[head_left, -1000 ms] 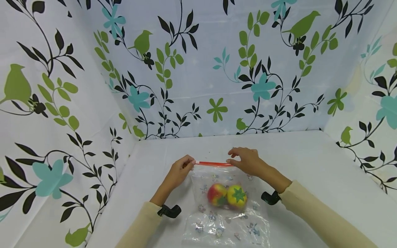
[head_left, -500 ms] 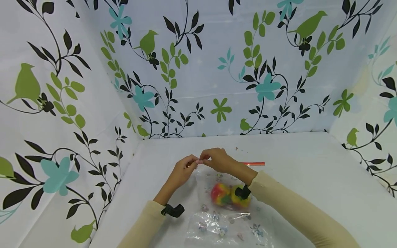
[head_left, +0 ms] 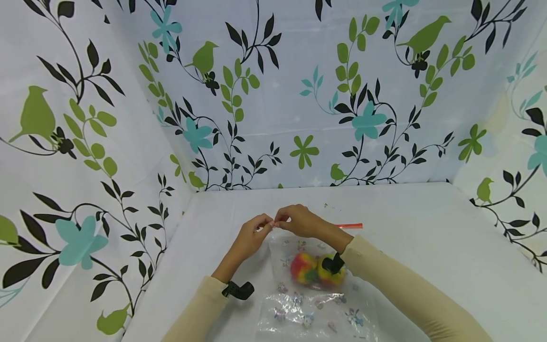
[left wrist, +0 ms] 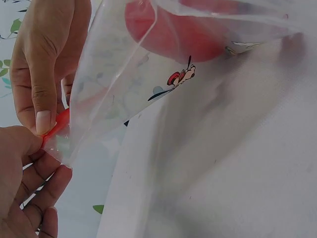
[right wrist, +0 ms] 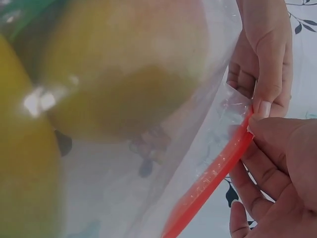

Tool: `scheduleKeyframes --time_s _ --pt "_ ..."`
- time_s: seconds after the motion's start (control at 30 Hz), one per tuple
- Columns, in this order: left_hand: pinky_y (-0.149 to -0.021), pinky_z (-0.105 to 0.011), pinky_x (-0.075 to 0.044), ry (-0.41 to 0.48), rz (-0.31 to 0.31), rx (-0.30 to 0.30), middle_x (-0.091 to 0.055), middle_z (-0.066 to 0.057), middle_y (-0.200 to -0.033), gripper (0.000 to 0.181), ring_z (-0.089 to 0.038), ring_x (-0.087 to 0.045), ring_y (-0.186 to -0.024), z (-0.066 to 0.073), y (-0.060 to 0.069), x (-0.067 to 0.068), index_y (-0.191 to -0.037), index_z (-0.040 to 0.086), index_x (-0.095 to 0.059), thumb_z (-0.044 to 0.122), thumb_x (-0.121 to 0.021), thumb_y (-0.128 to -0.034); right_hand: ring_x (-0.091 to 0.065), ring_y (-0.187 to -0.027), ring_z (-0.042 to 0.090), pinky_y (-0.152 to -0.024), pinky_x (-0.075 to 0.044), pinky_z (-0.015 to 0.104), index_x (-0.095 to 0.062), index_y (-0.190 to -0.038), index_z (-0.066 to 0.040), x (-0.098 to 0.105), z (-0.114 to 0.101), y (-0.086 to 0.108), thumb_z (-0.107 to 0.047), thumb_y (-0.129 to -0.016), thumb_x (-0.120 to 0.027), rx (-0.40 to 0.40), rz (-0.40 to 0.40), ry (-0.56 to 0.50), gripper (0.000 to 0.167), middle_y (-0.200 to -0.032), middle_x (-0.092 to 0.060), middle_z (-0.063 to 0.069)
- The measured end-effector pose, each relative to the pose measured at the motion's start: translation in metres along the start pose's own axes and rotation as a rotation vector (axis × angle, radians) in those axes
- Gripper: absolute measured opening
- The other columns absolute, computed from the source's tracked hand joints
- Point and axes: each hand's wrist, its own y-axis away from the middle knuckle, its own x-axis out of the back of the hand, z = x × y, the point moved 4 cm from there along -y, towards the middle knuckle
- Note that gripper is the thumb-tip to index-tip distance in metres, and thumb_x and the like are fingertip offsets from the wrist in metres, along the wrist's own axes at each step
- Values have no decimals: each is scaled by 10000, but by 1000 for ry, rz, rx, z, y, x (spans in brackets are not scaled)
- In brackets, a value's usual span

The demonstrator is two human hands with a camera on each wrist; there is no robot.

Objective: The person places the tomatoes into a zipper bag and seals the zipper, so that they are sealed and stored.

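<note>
A clear plastic zip bag with small cartoon prints lies on the white table. A red zip strip runs along its far edge. Two toy fruits are inside, a red and yellow one and a yellow one partly hidden behind the right wrist's black camera. My left hand pinches the left end of the strip between thumb and finger. My right hand pinches the strip right beside it, the fingertips meeting. Close up, the red strip leads to both thumbs in the right wrist view.
The white table extends on both sides of the bag. A few small specks lie beyond the hands. Behind and at the sides hangs a curtain printed with birds, leaves and flowers.
My right hand has moved left along the strip, from its right part to the left end by the left hand, and now pinches there. The left hand has kept its hold.
</note>
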Motion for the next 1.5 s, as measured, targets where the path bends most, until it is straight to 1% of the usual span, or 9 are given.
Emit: scheduleKeyframes --time_s 0.17,0.3,0.47,0.6,0.73,0.83,0.97,1.23,1.5 --pt "-970 -507 -513 -16 19 -7 -733 23 -1004 130 -216 -661 -1074 0 2 -1 -1027 186 -720 236 -613 -1081 -665 -893 142 -808 -552 335 -779 -1051 -93 -1 3 0 -190 -1032 -699 20 -24 -10 127 -995 -787 44" --pt "-943 -476 -502 -21 34 3 -733 -2 -1016 123 -226 -661 -1083 -1 4 1 -1017 191 -719 235 -620 -1076 -674 -903 123 -825 -568 309 -770 -1039 -75 2 5 3 -141 -1026 -690 46 -50 6 104 -976 -776 10" --pt "-929 -431 -481 -25 55 28 -715 28 -1018 121 -213 -656 -1083 -6 9 7 -1023 199 -713 241 -614 -1079 -689 -957 129 -860 -559 305 -759 -1043 -110 9 17 12 -149 -1039 -665 60 -95 59 102 -994 -758 -27" --pt "-927 -417 -485 -44 59 38 -708 43 -1026 129 -200 -649 -1087 -11 12 11 -1039 201 -708 262 -604 -1086 -689 -1012 150 -971 -551 416 -756 -1069 -108 17 32 24 -166 -1046 -658 43 -129 72 116 -1017 -751 -42" --pt "-918 -403 -490 -35 75 58 -705 32 -1028 138 -203 -642 -1089 -16 13 17 -1049 196 -705 277 -600 -1088 -688 -1030 161 -1175 -360 642 -749 -1062 -116 28 47 38 -170 -1044 -662 31 -138 82 104 -1003 -747 -57" --pt "-913 -394 -492 -28 82 66 -706 25 -1037 151 -208 -643 -1099 -19 14 21 -1059 187 -707 287 -599 -1088 -678 -1017 158 -1161 -389 628 -745 -1049 -130 39 61 50 -172 -1039 -667 0 -145 89 88 -994 -738 -63" --pt "-900 -381 -491 -21 95 80 -716 10 -1031 172 -213 -646 -1094 -25 16 27 -1067 168 -713 295 -599 -1087 -658 -1019 166 -968 -548 471 -743 -1052 -132 53 79 67 -179 -1036 -673 -61 -153 85 85 -1017 -728 -54" --pt "-887 -376 -495 18 109 117 -710 -24 -1000 178 -202 -642 -1046 -33 16 33 -1066 141 -710 281 -603 -1087 -660 -1036 202 -933 -554 465 -743 -1064 -112 79 102 92 -168 -1031 -675 -136 -135 84 93 -1036 -738 -16" --pt "-886 -385 -495 24 95 146 -699 -25 -1004 182 -188 -641 -1003 -35 12 31 -1076 143 -696 280 -578 -1099 -666 -1013 213 -905 -564 453 -734 -1067 -89 82 105 96 -145 -1027 -675 -167 -73 51 91 -1034 -748 12"
